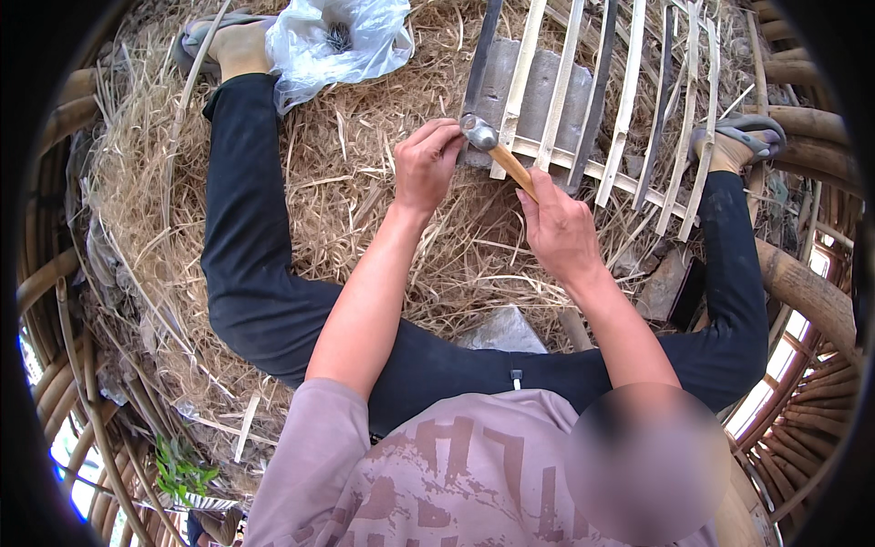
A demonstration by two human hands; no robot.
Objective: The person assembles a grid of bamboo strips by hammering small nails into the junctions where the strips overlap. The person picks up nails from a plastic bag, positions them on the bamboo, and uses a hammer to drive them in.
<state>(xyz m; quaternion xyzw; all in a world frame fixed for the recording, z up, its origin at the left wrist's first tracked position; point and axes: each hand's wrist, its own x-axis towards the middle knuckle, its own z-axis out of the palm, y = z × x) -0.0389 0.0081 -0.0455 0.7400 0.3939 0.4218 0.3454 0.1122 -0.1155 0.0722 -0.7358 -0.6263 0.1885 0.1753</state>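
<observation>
My right hand (558, 223) grips a hammer by its wooden handle (513, 168). The metal hammer head (479, 133) is over the near left corner of a slatted bamboo frame, right beside my left fingertips. My left hand (427, 166) is closed in a pinch there; whatever lies between the fingers is too small or hidden to make out. The frame has several pale and dark strips (625, 105) running away from me, crossed by a pale strip (620, 179) near their close ends. Under its left part lies a grey concrete block (538, 91).
A clear plastic bag (301, 55) with a bunch of dark, thin nail-like pieces (339, 36) lies beyond my left hand. Straw and shavings (346, 210) cover the ground. My outstretched legs flank the work, and bamboo poles (807, 273) curve along both sides.
</observation>
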